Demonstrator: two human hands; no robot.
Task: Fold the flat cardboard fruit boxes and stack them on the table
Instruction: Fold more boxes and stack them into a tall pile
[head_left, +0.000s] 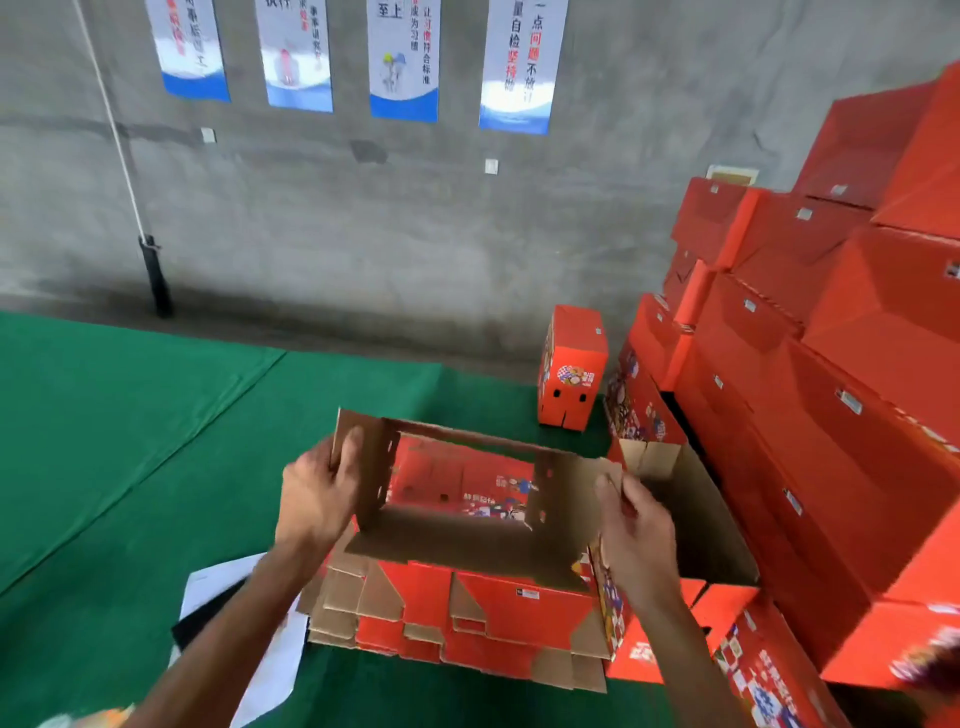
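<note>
I hold a half-opened red cardboard fruit box (467, 540) in the air above a pile of flat boxes (457, 629) on the green table (130, 441). Its brown inside faces me and the middle is open, showing red print behind. My left hand (317, 493) grips the box's left end flap. My right hand (636, 535) pinches its right end flap. A tall stack of folded red boxes (831, 374) fills the right side, and one folded box (571, 369) stands alone at the table's far edge.
An open box with brown walls (696, 519) sits just right of my right hand. White paper and a dark sheet (234, 618) lie under my left forearm. A grey wall with posters (405, 57) and a rope with a black pole (153, 275) stand behind.
</note>
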